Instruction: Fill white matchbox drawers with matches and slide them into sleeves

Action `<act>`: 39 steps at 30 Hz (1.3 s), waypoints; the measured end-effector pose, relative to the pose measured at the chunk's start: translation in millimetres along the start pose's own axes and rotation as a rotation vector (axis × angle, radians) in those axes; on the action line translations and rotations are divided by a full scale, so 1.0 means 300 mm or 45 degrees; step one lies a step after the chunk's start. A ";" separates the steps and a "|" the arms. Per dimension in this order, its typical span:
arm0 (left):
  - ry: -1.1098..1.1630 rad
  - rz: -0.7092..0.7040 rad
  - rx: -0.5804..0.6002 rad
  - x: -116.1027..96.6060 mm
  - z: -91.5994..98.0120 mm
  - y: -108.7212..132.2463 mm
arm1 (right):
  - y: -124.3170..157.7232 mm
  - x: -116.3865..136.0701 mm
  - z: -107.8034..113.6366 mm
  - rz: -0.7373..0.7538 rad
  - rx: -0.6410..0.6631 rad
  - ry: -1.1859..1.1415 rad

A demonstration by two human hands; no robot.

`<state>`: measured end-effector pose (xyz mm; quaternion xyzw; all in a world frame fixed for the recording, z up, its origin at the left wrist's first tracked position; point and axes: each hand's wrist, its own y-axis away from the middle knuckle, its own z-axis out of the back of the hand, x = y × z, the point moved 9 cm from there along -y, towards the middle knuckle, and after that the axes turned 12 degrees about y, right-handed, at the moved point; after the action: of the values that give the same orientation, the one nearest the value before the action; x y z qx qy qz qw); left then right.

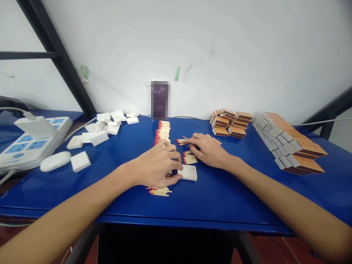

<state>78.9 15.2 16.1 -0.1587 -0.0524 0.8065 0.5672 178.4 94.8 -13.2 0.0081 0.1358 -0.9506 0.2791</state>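
Bare forearms [90, 200] nearest, angled in over a blue desk [225, 198]. Head view: left hand [156, 165] curled, thumb and fingertips at the left end of a white tray [189, 172]; cannot tell if pinching. Right hand [205, 148] bent, index finger at the upper of two small match bundles [190, 158] just beyond the tray; grip unclear. Long match row [164, 127] runs partly under left hand. Matchboxes [299, 141] stacked right; more white trays [99, 138] left.
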 end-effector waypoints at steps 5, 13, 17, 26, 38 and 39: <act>0.010 -0.003 -0.010 -0.001 0.002 0.000 | 0.001 0.005 -0.001 0.023 0.000 0.023; -0.009 -0.004 0.004 0.001 0.000 0.002 | 0.001 0.007 0.002 0.018 0.000 -0.011; -0.005 -0.001 0.000 0.002 0.000 0.003 | 0.002 0.009 0.009 0.024 -0.010 -0.027; -0.013 0.003 0.006 -0.001 0.001 0.000 | 0.001 0.015 -0.004 0.035 -0.013 -0.044; -0.010 -0.002 0.006 0.001 0.000 -0.001 | -0.003 0.014 -0.008 0.041 -0.026 -0.009; -0.011 -0.003 0.006 0.000 0.000 -0.001 | -0.003 0.014 -0.012 0.039 -0.018 -0.005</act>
<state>79.1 15.4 16.0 -0.1537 -0.0531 0.8067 0.5681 174.1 94.3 -16.7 0.0064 0.1419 -0.9452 0.2940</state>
